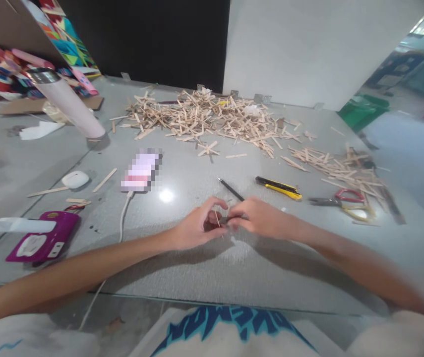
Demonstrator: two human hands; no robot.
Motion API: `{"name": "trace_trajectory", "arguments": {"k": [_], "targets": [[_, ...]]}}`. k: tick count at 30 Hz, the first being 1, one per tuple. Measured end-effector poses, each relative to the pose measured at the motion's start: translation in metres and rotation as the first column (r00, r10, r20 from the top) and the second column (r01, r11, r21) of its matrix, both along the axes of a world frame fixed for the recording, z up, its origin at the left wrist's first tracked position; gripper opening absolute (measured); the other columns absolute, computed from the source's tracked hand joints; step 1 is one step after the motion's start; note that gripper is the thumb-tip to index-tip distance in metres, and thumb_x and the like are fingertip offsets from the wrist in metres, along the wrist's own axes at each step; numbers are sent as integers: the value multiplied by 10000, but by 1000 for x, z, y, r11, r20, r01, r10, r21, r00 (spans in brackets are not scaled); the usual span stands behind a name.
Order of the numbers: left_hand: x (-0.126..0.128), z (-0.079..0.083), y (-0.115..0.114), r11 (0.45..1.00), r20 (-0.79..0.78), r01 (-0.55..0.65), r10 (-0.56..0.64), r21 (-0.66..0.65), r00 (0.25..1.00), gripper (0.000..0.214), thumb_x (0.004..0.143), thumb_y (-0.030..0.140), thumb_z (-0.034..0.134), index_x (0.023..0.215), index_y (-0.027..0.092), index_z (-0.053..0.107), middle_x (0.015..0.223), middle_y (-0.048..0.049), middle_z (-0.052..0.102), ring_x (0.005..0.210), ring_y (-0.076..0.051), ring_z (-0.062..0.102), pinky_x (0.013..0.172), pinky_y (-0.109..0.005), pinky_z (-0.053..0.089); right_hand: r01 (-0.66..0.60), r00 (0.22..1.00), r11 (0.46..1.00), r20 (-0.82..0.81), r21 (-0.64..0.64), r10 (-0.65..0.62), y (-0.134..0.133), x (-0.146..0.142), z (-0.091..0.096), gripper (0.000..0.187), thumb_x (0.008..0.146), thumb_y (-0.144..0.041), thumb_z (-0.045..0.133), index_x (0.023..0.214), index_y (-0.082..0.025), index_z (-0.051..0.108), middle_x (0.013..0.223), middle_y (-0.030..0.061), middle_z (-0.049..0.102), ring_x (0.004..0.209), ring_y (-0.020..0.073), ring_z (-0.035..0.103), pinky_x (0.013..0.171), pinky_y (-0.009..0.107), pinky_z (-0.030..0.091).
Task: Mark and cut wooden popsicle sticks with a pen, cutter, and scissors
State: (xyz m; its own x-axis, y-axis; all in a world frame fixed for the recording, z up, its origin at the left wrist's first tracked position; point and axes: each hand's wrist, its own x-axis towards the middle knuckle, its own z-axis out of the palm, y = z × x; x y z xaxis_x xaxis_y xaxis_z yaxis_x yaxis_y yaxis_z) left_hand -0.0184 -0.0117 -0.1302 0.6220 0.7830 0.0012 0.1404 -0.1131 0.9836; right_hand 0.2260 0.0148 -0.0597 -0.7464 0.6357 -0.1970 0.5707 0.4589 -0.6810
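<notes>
My left hand [193,225] is closed above the grey table [182,277], with a thin wooden stick [217,218] pinched between thumb and fingers. Fingertips of my right hand [260,216] meet it from the right, closed around a slim greyish thing that my fingers mostly hide. Just beyond my hands lies a dark pen-like tool [231,189] with a pale tip. A yellow and black utility knife [278,187] rests past my right hand. Farther right is a dark-bladed cutter [340,201] with red and yellow loop handles.
A large heap of wooden sticks [204,119] spreads along the back, with another pile [323,163] at right. A phone [142,171] with a cable, a white earbud case [75,179], a purple device [44,238] and a pale bottle [70,106] lie leftward.
</notes>
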Motion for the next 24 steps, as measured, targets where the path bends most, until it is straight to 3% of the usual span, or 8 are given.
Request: {"name": "trace_trajectory", "arguments": {"k": [5,10,21,24], "targets": [[2,4,-9,978,128,108,-86,-181,988,412,1041,503,765,1071,267,428,887,-29,808,656,-157,727,639,-269,542,24,998,992,-46,-122,-30,-15,7,0,328,1062,-272,640,754,-212,736,723,0,764,636,147,627,689,292,437],[7,6,-18,960,138,168,-140,-225,981,403,1043,490,770,1047,260,439,875,-30,812,603,-130,698,593,-244,547,80,995,968,-34,-239,-91,-33,16,10,314,1043,-259,637,755,-207,751,723,-6,785,593,129,599,610,273,408],[16,-10,-8,959,238,174,-118,-225,964,439,1024,482,807,1055,264,427,831,-1,787,662,-150,767,638,-255,579,191,981,967,14,-171,-191,-36,18,5,381,1024,-305,595,677,-215,725,568,-11,674,479,137,520,536,287,356],[9,-16,0,970,285,11,61,-244,957,517,981,526,850,1038,282,398,800,31,764,643,-160,754,613,-273,596,266,964,962,19,-66,-265,-24,49,4,387,1000,-358,621,645,-234,709,635,21,754,565,186,644,582,305,428]]}}
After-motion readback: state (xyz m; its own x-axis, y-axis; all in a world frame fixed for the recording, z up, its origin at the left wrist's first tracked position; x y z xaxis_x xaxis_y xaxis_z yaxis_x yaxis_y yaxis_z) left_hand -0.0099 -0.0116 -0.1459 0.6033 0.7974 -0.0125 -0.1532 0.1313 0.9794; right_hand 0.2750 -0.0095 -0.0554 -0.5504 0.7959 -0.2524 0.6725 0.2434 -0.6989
